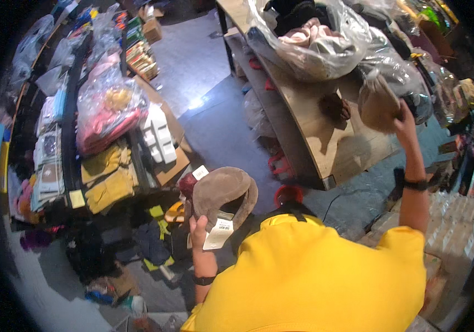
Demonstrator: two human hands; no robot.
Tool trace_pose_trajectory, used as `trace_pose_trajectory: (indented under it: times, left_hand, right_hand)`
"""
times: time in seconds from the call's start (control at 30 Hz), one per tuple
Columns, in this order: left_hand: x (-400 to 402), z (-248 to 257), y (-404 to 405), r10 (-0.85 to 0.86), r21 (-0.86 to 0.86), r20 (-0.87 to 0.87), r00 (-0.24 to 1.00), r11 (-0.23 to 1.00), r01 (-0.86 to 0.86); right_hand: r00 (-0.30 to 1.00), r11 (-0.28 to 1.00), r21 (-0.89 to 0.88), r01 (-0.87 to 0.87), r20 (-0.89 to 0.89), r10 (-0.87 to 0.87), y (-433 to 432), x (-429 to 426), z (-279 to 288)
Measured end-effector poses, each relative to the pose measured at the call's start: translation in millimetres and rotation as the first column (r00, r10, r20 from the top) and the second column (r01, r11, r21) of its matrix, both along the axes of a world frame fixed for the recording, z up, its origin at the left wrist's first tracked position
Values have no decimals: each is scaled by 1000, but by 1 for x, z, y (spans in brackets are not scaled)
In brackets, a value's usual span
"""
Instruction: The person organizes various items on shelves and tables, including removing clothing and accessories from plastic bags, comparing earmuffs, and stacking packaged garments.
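Observation:
My left hand (pixel 198 234) grips grey-brown plush earmuffs (pixel 222 186) low in front of my body. A white printed tag (pixel 219 234) hangs from them. Pressed behind is a dark red fuzzy item (pixel 187 185) with a white label (pixel 200 172). Off to the right, my right hand (pixel 404 120) pinches the edge of a tan soft item (pixel 378 103), raised over the wooden table (pixel 324 159); blur hides what kind it is. Left of it on the tabletop lies a small dark brown item (pixel 341 107).
An open clear plastic bag (pixel 345 62) of soft goods stands on the table, other bags beside it. On the left, shelving carries yellow work gloves (pixel 110 184), bagged pink goods (pixel 110 120) and white packs (pixel 158 133). A red stool (pixel 288 195) and a cable (pixel 336 199) are on the floor.

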State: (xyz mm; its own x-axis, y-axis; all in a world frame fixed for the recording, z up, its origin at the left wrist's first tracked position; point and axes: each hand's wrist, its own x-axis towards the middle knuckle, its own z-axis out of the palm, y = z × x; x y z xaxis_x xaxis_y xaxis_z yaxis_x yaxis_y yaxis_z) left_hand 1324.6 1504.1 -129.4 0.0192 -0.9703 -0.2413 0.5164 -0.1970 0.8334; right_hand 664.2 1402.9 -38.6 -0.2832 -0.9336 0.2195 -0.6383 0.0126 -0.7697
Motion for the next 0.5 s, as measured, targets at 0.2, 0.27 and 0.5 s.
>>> trace_pose_trajectory:
  times: [0.2,0.27,0.5]
  left_hand:
    - [49,50,-105,-442,2,205,873,893,451]
    - [58,53,-133,-430,-24,252,867,893,450]
    - [-3,142,-263,-588,-362,218,779,693,624]
  right_hand:
    - [938,963,-105,249,-222,-266,99,151,64]
    - [920,966,-163,198,-309,-241,119,178,78]
    - [772,886,-300,353,-441,-457,157,212,122]
